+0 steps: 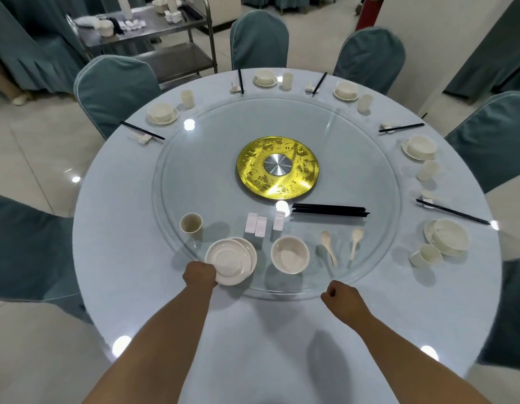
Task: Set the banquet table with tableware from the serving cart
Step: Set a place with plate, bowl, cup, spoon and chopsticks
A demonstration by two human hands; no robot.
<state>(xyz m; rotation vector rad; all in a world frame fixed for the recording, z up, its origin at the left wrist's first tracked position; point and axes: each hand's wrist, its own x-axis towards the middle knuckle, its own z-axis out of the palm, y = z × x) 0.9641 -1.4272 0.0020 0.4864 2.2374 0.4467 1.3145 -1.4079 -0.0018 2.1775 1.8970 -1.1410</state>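
Note:
My left hand (200,274) grips the near rim of a white saucer (228,262), the top one of a small stack at the near edge of the glass turntable (369,176). My right hand (339,294) is a closed fist with nothing in it, just off the turntable's near edge. On the turntable near me lie a white bowl (290,254), two white spoons (328,247), three white chopstick rests (260,225), a bundle of black chopsticks (330,210) and stacked cups (190,223).
Several place settings with bowl, saucer, cup, spoon and chopsticks ring the far and right sides of the round table (122,217). A gold disc (277,167) marks the centre. Covered chairs (113,91) surround the table. The steel serving cart (154,27) stands at far left.

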